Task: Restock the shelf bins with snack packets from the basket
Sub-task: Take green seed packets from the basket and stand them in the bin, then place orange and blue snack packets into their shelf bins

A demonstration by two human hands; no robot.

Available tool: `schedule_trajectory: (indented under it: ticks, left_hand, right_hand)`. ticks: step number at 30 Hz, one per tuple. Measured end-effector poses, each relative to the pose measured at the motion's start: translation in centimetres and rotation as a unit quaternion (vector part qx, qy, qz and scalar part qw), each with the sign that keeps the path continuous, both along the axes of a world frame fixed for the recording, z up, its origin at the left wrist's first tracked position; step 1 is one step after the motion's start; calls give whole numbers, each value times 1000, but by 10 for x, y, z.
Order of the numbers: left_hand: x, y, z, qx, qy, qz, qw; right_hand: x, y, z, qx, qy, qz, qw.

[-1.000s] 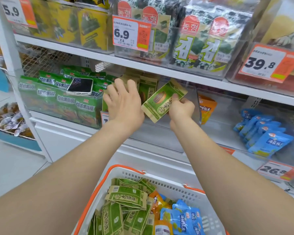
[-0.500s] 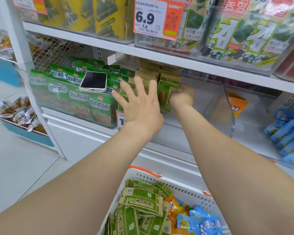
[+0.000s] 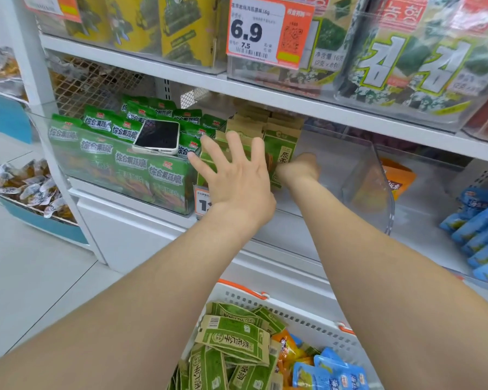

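A white basket with orange rim (image 3: 319, 319) at the bottom holds several green, orange and blue snack packets (image 3: 234, 342). Above it a clear shelf bin (image 3: 358, 170) holds a row of upright green-and-tan packets (image 3: 279, 147). My right hand (image 3: 299, 170) reaches inside the bin, its fingers closed against the front packet of that row. My left hand (image 3: 234, 178) hovers in front of the bin with fingers spread, holding nothing.
A phone (image 3: 157, 136) lies on bright green packets (image 3: 124, 161) in the bin to the left. An orange packet (image 3: 395, 178) and blue packets (image 3: 479, 223) sit in bins to the right. Seaweed packs and a 6.9 price tag (image 3: 268, 32) fill the upper shelf.
My right hand carried the green packet from above the bin into it and stood it upright against the row. My left hand drew back from the packets and spread open.
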State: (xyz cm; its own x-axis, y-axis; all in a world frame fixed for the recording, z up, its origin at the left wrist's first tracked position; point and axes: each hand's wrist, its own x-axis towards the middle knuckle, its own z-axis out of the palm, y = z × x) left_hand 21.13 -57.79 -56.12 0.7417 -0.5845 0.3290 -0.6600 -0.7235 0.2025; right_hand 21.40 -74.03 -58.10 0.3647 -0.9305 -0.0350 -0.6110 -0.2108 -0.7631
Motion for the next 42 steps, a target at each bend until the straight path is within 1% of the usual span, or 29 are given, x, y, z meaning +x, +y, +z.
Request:
schedule_trajectory:
  ticks: [4, 5, 6, 8, 10, 11, 13, 15, 18, 20, 23, 26, 28, 30, 33, 36, 38, 40, 42]
  left_hand:
    - [-2, 2, 4, -3, 2, -8, 1000]
    - [-4, 4, 6, -1, -4, -11, 1000]
    - [-6, 6, 8, 1, -14, -14, 1000]
    - [-12, 9, 16, -6, -55, -17, 998]
    - [-22, 12, 27, -20, -88, -44, 995]
    - [-29, 13, 32, -21, -81, -63, 994]
    - [-44, 14, 35, -4, -34, -93, 995]
    - [-59, 16, 30, 33, 25, -112, 993]
    - [-79, 15, 16, 117, 68, -147, 980]
    - [-93, 11, 7, 176, 90, -188, 962]
    - [-120, 5, -9, 254, 114, -237, 931]
    - [-151, 0, -29, 329, 127, -273, 895]
    - [-170, -3, -41, 371, 143, -297, 868]
    - [-184, -6, -53, 397, 152, -314, 849]
    - [-198, -10, -69, 423, 157, -326, 831]
    - [-206, -11, -80, 434, 167, -335, 819]
    - [-207, -11, -85, 443, 168, -339, 813]
    - [-205, -10, -90, 453, 164, -339, 808]
    - [-203, -9, -95, 465, 157, -335, 804]
  right_hand:
    - [-14, 3, 4, -4, 56, 25, 998]
    - [-20, 5, 6, -18, 69, 34, 997]
    - [-27, 10, 9, -47, 77, 49, 995]
    - [-45, 22, 12, -152, 75, 94, 981]
    - [-71, 34, 15, -268, 67, 144, 950]
    - [-84, 39, 16, -320, 63, 168, 930]
    - [-113, 49, 19, -390, 55, 224, 891]
    - [-143, 55, 19, -418, 75, 293, 857]
    - [-186, 59, 10, -413, 164, 374, 814]
    - [-213, 60, -1, -368, 226, 400, 809]
    - [-255, 60, -26, -270, 311, 438, 799]
    - [-293, 59, -55, -211, 400, 441, 775]
    - [-309, 59, -70, -176, 442, 436, 764]
    - [-318, 60, -85, -163, 464, 434, 754]
    - [-328, 64, -111, -151, 485, 438, 741]
    - [-336, 67, -138, -151, 513, 453, 714]
    - [-342, 72, -156, -139, 526, 457, 703]
    - [-348, 77, -176, -136, 539, 471, 686]
    - [-353, 79, -194, -137, 540, 472, 683]
